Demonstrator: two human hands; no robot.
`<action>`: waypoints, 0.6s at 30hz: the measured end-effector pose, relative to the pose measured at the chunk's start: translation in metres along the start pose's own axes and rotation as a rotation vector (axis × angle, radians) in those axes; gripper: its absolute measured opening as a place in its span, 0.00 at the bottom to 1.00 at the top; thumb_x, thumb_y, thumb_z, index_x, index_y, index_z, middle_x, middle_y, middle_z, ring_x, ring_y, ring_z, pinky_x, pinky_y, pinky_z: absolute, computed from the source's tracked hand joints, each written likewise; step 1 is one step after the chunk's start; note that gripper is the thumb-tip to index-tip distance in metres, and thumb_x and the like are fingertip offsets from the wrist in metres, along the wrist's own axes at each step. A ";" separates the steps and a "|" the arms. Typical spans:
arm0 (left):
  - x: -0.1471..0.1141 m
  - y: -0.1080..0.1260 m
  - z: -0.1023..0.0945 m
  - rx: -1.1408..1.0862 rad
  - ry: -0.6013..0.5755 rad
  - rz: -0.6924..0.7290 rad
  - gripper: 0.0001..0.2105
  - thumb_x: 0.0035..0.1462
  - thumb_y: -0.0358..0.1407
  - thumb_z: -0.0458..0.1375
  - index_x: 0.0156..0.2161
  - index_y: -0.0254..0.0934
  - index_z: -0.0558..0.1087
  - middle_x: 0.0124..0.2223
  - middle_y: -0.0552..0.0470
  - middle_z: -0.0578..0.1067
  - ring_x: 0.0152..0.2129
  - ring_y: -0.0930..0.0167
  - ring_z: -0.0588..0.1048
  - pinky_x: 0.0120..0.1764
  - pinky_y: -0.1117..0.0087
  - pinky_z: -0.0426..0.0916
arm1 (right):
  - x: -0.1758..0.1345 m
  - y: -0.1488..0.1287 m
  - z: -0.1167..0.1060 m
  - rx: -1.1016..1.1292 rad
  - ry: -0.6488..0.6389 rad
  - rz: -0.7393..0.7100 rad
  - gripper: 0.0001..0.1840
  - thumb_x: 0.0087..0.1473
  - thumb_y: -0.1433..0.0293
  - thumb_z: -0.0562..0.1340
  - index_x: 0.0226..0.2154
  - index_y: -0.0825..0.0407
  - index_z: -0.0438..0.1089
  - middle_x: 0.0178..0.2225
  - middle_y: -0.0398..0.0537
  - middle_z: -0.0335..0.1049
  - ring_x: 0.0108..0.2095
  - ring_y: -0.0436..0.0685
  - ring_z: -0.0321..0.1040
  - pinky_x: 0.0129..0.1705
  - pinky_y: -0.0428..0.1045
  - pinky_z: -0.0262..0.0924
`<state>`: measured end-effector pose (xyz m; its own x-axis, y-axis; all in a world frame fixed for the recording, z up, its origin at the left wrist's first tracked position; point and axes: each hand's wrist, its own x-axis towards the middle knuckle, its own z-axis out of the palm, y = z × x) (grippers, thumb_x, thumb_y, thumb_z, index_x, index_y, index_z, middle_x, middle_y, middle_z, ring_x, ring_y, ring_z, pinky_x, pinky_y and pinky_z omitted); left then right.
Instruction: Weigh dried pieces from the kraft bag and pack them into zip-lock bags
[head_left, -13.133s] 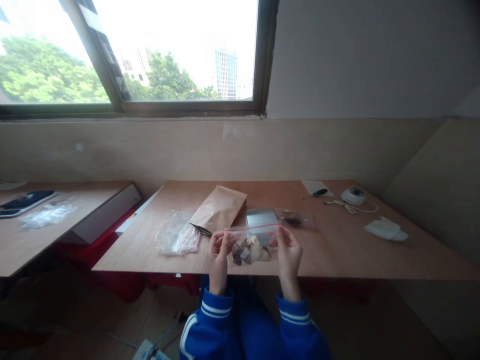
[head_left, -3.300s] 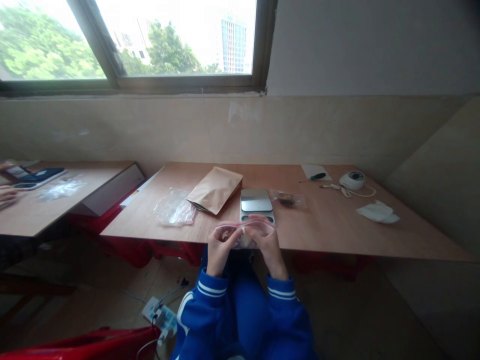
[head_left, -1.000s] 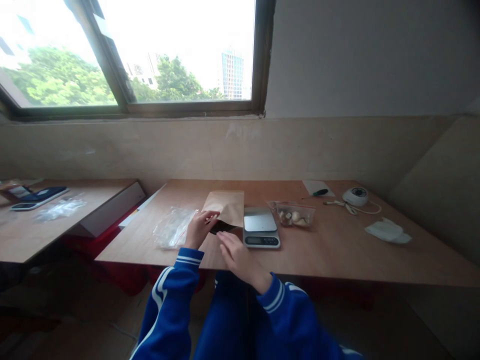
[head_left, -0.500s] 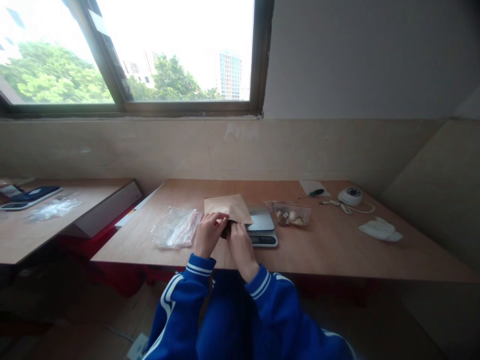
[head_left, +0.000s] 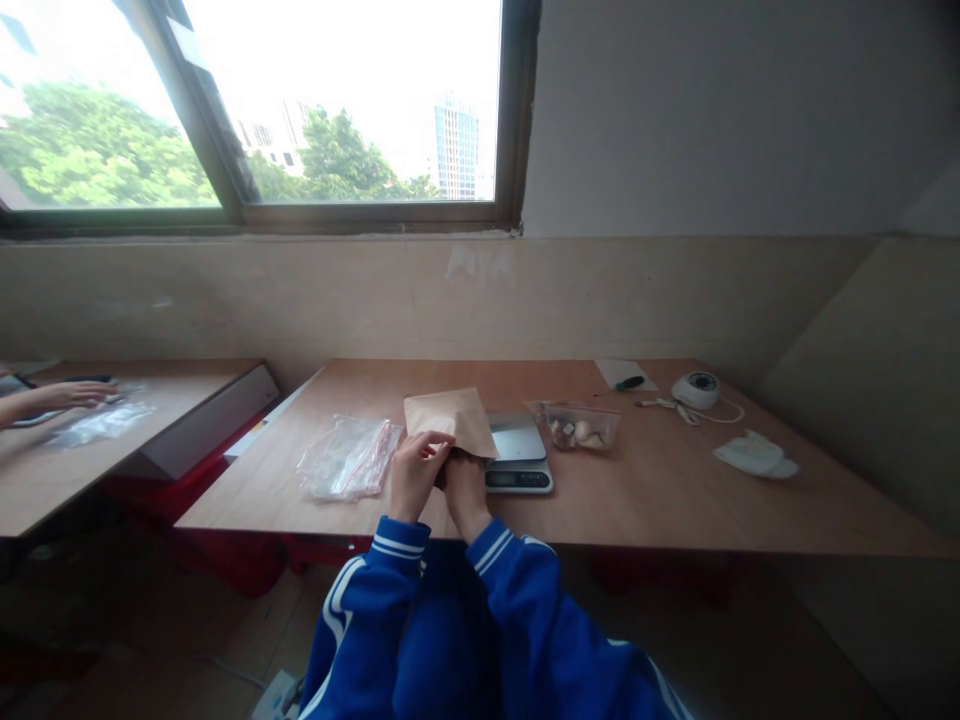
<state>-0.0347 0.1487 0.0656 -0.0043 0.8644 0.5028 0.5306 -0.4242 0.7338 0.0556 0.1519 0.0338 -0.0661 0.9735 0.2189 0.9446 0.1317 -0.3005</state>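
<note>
Deeper goes the right hand [head_left: 466, 488], its fingers at the opening half a second ago and now out of sight inside the flat, matte brown kraft-paper pouch [head_left: 452, 416]! From where I stand I can't tell whether those hidden fingers grasp anything. And the left hand [head_left: 414, 472]? Thumb and forefinger pinch the pouch's near lip, the mouth facing the person, both wrists in blue cuffs with white stripes. That pouch sits tilted at the middle of the brown wooden table [head_left: 660, 500], overlapping the left side of a white digital scale with a silver plate [head_left: 519, 440]. Just right of the scale lies a clear zip bag with pale and brown pieces [head_left: 583, 430]; left of the pouch, near the left hand, a loose heap of clear plastic bags with red seals [head_left: 351, 458]. Further right, a green-and-black-handled screwdriver [head_left: 631, 383] lies across a white paper sheet [head_left: 611, 372], near a white dome camera with a white cable [head_left: 696, 390]; closer in, a crumpled white wrapping [head_left: 754, 456]. And over at the left-hand table, a co-worker's hand [head_left: 81, 393] has come into view, reaching over shiny clear plastic packets [head_left: 103, 424]!
</note>
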 end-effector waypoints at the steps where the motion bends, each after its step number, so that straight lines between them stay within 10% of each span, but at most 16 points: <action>1: 0.000 -0.001 0.001 -0.004 0.005 -0.013 0.05 0.53 0.36 0.59 0.33 0.42 0.77 0.34 0.54 0.78 0.26 0.72 0.73 0.31 0.72 0.68 | -0.004 0.001 -0.002 0.006 0.020 0.003 0.15 0.57 0.73 0.56 0.46 0.60 0.70 0.41 0.63 0.74 0.40 0.62 0.71 0.43 0.53 0.64; 18: 0.048 0.009 -0.015 -0.050 -0.127 -0.094 0.09 0.49 0.42 0.60 0.33 0.40 0.78 0.33 0.52 0.80 0.26 0.70 0.75 0.30 0.72 0.68 | -0.020 0.025 -0.026 0.641 0.400 -0.325 0.15 0.60 0.76 0.52 0.41 0.49 0.73 0.46 0.49 0.72 0.55 0.56 0.61 0.57 0.57 0.60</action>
<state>-0.0425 0.1822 0.1029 0.0571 0.9267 0.3715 0.4898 -0.3502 0.7984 0.0891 0.1310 0.0461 -0.0706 0.7443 0.6641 0.5232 0.5944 -0.6106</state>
